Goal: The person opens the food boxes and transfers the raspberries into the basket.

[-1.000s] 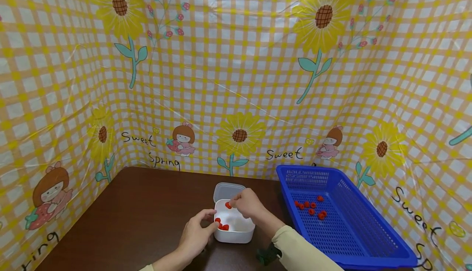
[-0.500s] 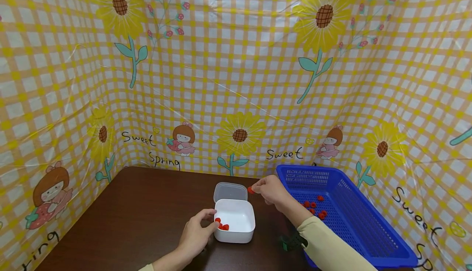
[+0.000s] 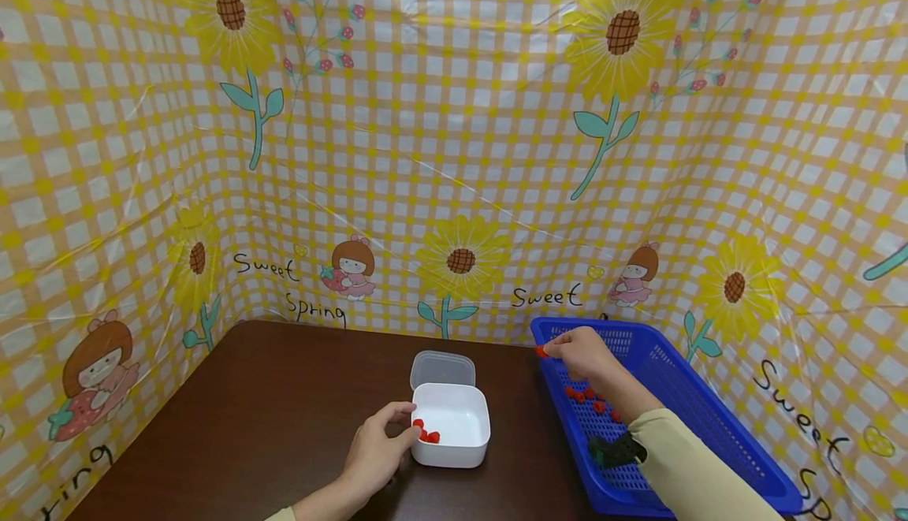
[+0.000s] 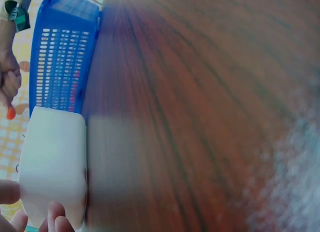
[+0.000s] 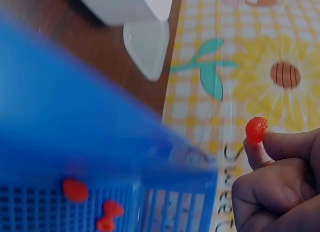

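My right hand [image 3: 583,354] pinches a red raspberry [image 5: 256,129] between thumb and fingertip, above the basket's far left corner. Below it, several more raspberries [image 3: 599,407] lie on the floor of the blue basket [image 3: 698,466]; my forearm hides part of them. At the middle of the table stands a white box [image 3: 454,456], open at the top, with a few raspberries [image 3: 433,437] in its near left corner. My left hand [image 3: 379,444] holds the box at its left side, thumb and index fingertip at the rim. Several left fingertips also show against the box in the left wrist view.
A translucent lid [image 3: 443,370] lies just behind the white box. The dark brown table [image 3: 284,411] is enclosed by a checked, flower-printed cloth [image 3: 461,150] at the back and both sides. A dark wristband device [image 3: 615,452] hangs at my right sleeve.
My right hand has moved from over the white box to the right, carrying the raspberry to above the basket's left rim. The left hand and the box have stayed in place.
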`<state>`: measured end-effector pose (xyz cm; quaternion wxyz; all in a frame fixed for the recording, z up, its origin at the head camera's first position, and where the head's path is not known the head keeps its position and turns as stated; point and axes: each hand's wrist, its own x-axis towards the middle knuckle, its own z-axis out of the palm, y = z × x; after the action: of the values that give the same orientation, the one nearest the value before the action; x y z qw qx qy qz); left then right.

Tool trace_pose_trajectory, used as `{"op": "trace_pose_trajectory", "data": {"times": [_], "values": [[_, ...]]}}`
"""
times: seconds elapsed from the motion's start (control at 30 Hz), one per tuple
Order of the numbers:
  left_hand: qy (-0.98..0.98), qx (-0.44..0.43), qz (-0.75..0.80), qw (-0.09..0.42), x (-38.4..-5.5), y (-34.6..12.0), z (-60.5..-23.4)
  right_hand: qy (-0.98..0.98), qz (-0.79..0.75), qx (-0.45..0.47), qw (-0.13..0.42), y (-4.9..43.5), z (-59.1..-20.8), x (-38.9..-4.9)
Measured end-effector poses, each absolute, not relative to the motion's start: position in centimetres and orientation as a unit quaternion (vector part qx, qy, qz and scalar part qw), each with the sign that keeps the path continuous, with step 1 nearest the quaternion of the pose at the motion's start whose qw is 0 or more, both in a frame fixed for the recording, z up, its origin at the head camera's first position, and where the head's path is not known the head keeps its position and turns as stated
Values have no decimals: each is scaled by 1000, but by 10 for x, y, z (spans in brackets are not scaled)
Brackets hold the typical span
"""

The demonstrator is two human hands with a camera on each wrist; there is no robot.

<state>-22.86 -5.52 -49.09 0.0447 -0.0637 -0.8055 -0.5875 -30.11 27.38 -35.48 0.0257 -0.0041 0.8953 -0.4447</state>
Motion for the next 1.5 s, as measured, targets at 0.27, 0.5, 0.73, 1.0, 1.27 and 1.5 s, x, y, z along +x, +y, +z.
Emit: {"op": "trace_pose_trajectory", "data": {"times": [0.27,0.5,0.73,1.0,1.27,1.5], "values": [[-807,-57,-586,43,-227,-55,-489,909,-416,7,21,310,-361,-308],[-803,-58,-591,45,-226,-55,-491,919,-393,38,23,332,-370,-309],[-802,-62,-592,46,-224,-55,-491,923,-377,63,39,349,-386,-316],[-805,-58,-589,45,-225,-54,-489,925,-369,77,51,360,-394,-320],[-801,-58,-595,47,-225,-54,-488,927,-368,58,45,354,-389,-317],[-802,-63,-592,47,-227,-55,-489,924,-382,14,34,330,-372,-310]]}}
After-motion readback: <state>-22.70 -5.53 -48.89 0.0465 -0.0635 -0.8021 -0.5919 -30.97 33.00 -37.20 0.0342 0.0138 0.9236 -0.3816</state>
